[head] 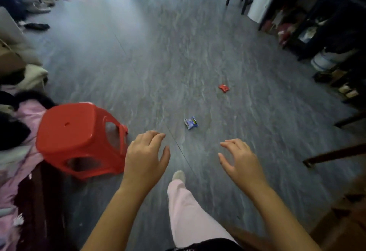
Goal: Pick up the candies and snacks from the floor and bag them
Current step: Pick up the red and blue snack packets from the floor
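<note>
The left hand and the right hand are hanging above the gray floor with nothing in them. Each grip is wide, with the fingers spread and bent a little.

A small blue and white candy packet is lying flat on the floor, just ahead of both grips and between them. A little red packet is lying farther ahead, off to the right grip's side. No bag is showing.

Both packets look very light, thin and crinkly. They may slide on the smooth floor, so pinching a puffy edge looks best.
</note>
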A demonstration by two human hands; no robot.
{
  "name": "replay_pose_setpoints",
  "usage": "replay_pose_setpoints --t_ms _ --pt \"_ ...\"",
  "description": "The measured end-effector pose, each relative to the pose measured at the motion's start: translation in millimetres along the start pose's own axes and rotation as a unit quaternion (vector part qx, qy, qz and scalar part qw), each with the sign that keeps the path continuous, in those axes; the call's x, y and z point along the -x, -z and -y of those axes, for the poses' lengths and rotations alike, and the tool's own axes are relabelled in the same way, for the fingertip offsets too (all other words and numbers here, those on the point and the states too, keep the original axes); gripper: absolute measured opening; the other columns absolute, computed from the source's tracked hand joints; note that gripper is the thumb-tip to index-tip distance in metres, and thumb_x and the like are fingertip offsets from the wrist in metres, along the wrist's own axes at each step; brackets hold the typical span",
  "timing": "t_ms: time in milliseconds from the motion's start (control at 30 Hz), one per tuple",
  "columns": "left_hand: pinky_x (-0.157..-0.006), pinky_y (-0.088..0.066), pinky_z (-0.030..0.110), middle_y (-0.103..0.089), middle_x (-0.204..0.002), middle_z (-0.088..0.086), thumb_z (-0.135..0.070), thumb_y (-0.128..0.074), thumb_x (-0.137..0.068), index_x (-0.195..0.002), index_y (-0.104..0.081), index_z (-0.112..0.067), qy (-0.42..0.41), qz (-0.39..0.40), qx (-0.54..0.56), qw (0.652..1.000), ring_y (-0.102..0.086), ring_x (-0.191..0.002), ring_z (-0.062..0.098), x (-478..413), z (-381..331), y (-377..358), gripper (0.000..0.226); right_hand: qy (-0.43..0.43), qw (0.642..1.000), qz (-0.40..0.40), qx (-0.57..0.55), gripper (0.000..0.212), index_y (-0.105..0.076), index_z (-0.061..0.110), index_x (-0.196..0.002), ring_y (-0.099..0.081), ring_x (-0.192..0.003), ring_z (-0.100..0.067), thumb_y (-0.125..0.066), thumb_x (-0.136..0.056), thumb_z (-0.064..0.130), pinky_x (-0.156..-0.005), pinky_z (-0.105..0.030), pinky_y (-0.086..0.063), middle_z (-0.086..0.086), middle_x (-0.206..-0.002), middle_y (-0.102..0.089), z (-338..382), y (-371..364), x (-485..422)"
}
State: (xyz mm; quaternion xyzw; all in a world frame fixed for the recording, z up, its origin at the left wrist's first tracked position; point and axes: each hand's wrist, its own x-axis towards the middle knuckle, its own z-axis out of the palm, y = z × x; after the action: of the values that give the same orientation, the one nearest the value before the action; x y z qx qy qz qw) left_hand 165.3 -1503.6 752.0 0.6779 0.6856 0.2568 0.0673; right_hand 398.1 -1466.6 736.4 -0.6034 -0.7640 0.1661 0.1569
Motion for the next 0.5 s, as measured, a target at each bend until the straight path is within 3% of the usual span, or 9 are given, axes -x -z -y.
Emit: replay_pose_setpoints --t_ms 167,233,333,500 --pt "-0.071 -0.043 0.037 -0.066 -0.090 0.014 -0.028 -0.045 -0.077 -0.094 -0.065 -0.002 0.001 0.021 -0.020 1.000 -0.061 -0.078 0.033 -114.4 22.3 -9.5 0.037 -0.020 0.999 -0.022 -0.036 0.035 -0.064 0.006 -0.095 -0.060 -0.088 -0.032 -0.050 -0.077 0.033 -0.077 -0.038 -0.049 -0.012 -0.094 -0.063 -9.3 0.5 -123.3" --pt "-0.070 -0.039 0.033 -0.065 -0.091 0.012 -0.029 -0.045 -0.077 -0.094 -0.065 -0.003 0.006 0.028 -0.024 0.999 -0.061 -0.078 0.032 -153.9 32.3 -12.7 0.037 -0.025 0.998 -0.039 -0.047 0.026 -0.064 0.005 -0.097 -0.059 -0.091 -0.033 -0.059 -0.079 0.022 -0.078 -0.040 -0.048 -0.013 -0.096 -0.063 -7.9 6.9 -171.7" --pt "-0.067 -0.046 0.035 -0.065 -0.090 0.013 -0.028 -0.045 -0.077 -0.092 -0.065 -0.002 -0.002 0.029 -0.024 0.999 -0.060 -0.077 0.032 -210.0 48.4 -20.2 0.036 -0.015 0.997 -0.054 -0.046 0.023 -0.063 0.003 -0.099 -0.058 -0.093 -0.034 -0.066 -0.078 0.011 -0.081 -0.032 -0.042 -0.015 -0.098 -0.063 -4.5 11.1 -238.4" --pt "-0.070 -0.048 0.035 -0.065 -0.090 0.012 -0.028 -0.044 -0.077 -0.092 -0.066 -0.002 0.009 0.042 -0.007 0.999 -0.060 -0.079 0.030 -289.9 80.3 -37.8 0.037 -0.028 0.997 -0.038 -0.057 0.029 -0.063 0.003 -0.098 -0.059 -0.090 -0.031 -0.055 -0.076 0.021 -0.078 -0.021 -0.037 -0.013 -0.097 -0.063 -2.4 0.2 -322.7"
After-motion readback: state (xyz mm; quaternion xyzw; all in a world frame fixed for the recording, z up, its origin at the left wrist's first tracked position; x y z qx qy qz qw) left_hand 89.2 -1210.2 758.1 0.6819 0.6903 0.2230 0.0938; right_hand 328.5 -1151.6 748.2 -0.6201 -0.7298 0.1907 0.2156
